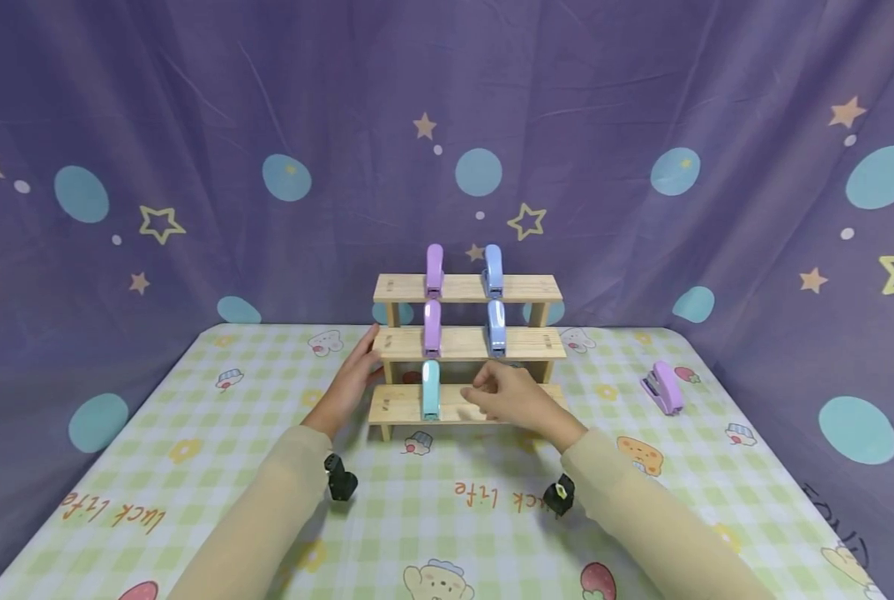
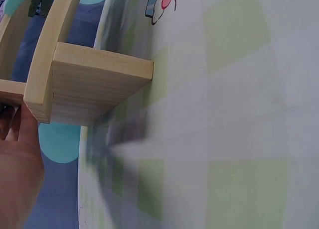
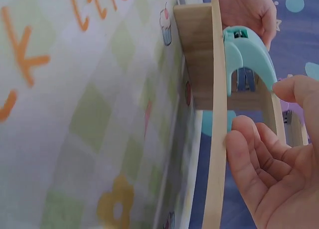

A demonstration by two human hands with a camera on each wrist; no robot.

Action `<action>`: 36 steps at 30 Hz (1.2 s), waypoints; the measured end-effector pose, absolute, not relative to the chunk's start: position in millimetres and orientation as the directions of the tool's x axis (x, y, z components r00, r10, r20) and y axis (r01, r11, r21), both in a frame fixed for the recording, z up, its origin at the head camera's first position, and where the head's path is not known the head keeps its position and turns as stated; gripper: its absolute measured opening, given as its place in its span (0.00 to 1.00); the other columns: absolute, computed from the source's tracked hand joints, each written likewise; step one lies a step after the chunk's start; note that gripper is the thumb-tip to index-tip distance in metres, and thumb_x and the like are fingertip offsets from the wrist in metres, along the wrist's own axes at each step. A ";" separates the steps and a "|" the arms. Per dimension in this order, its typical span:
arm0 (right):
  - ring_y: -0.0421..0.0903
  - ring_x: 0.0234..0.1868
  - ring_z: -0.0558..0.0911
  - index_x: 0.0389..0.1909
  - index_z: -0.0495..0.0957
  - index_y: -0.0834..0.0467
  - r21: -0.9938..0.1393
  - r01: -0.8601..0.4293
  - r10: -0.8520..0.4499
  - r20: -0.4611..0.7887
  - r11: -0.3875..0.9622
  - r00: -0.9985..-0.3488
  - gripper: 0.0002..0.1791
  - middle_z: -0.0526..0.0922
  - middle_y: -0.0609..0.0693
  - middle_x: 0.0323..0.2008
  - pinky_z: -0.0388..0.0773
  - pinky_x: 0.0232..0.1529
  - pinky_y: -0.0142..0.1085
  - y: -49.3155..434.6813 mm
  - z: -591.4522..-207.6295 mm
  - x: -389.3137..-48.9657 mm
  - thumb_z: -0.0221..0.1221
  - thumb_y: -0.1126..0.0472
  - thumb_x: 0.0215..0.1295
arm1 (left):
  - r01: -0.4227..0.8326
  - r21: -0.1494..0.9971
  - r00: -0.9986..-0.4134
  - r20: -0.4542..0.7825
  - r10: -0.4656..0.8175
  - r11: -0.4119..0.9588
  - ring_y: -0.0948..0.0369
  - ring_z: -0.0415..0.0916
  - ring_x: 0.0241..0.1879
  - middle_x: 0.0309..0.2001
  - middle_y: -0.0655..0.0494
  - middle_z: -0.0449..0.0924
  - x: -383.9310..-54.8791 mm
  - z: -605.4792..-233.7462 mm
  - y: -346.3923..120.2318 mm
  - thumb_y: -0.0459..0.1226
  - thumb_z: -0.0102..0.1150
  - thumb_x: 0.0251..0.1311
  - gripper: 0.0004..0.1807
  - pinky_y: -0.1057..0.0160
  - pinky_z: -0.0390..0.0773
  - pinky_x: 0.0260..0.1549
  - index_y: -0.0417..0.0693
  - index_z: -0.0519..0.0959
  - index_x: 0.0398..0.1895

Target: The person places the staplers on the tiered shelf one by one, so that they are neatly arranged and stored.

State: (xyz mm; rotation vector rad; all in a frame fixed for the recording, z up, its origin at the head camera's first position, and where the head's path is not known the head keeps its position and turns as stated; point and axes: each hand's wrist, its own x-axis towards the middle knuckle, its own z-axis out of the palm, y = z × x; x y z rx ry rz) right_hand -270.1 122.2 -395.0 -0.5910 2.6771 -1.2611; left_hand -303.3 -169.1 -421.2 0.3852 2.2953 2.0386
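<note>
A three-tier wooden display rack stands on the table. On its lowest tier is a teal stapler, upright and left of centre. My right hand hovers at that tier, right of the stapler, with loosely bent fingers and nothing between them. In the right wrist view, one fingertip comes close to the nose of the teal stapler. My left hand rests against the rack's left end by the middle tier; in the left wrist view its fingertips meet the wood, partly hidden.
Purple staplers and blue staplers stand in two columns on the upper tiers. Another purple stapler lies to the right on the checked tablecloth. A purple curtain hangs behind the table.
</note>
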 end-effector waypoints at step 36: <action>0.53 0.31 0.85 0.47 0.77 0.61 -0.621 -0.177 -0.183 0.055 0.763 -0.982 0.20 0.83 0.50 0.29 0.86 0.34 0.46 279.0 -374.0 -280.1 0.59 0.46 0.72 | 0.134 0.987 -0.965 0.110 0.237 0.087 0.49 0.40 0.78 0.81 0.51 0.33 -291.9 -408.0 -167.6 0.40 0.32 0.81 0.32 0.45 0.51 0.74 0.54 0.38 0.82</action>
